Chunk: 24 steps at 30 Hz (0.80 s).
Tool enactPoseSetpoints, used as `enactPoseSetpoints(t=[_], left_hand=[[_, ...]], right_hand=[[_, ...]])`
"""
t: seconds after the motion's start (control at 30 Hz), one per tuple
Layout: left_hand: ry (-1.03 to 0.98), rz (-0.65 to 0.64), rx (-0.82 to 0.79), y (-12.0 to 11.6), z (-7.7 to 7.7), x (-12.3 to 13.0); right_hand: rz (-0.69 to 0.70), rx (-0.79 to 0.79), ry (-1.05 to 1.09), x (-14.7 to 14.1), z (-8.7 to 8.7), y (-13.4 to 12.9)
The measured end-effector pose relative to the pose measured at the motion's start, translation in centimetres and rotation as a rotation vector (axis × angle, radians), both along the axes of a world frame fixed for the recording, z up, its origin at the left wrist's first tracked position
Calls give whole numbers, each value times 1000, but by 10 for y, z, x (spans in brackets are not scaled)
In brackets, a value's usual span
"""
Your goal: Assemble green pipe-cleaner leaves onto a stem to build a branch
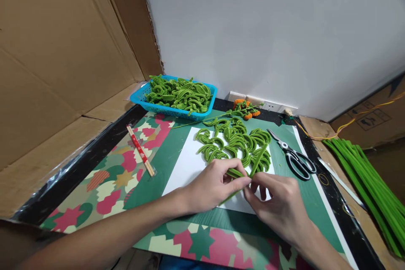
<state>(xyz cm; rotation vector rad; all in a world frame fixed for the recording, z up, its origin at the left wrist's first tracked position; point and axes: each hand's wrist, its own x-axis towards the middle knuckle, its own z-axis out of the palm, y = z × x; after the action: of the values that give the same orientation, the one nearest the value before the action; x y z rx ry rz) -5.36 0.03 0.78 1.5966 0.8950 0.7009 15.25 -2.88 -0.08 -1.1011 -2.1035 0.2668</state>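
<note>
My left hand (218, 183) and my right hand (280, 202) meet over a white sheet of paper (186, 168). Both are closed, pinching green pipe cleaners (258, 159) between thumbs and fingers. One fuzzy stem points up and away from the fingertips, and another end sticks out below my left hand. The exact joint between the fingers is hidden. Just beyond my hands, several curled green pipe-cleaner pieces (237, 140) lie on the paper.
A blue basket (177, 111) heaped with green pieces stands at the back left. Wrapped chopsticks (141, 150) lie left, scissors (292, 154) right. An orange-and-green pipe-cleaner sprig (247, 109) rests near the wall sockets (272, 106). Long green stems (367, 190) and a metal ruler-like strip (341, 183) lie far right.
</note>
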Motion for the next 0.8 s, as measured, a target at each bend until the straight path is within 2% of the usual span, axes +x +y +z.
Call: enactPoseSetpoints(t=[0.13, 0.23, 0.4, 0.6, 0.8], left_hand=[[-203, 13, -247, 4, 2, 2], [-276, -12, -321, 5, -1, 2], [-288, -29, -300, 9, -4, -2], [-298, -25, -284, 9, 0, -4], [-274, -8, -275, 9, 0, -6]], right_hand=[[6, 167, 39, 6, 5, 6], [77, 260, 29, 8, 4, 10], [85, 343, 17, 11, 0, 15], [101, 394, 20, 14, 0, 14], [173, 419, -13, 13, -1, 14]])
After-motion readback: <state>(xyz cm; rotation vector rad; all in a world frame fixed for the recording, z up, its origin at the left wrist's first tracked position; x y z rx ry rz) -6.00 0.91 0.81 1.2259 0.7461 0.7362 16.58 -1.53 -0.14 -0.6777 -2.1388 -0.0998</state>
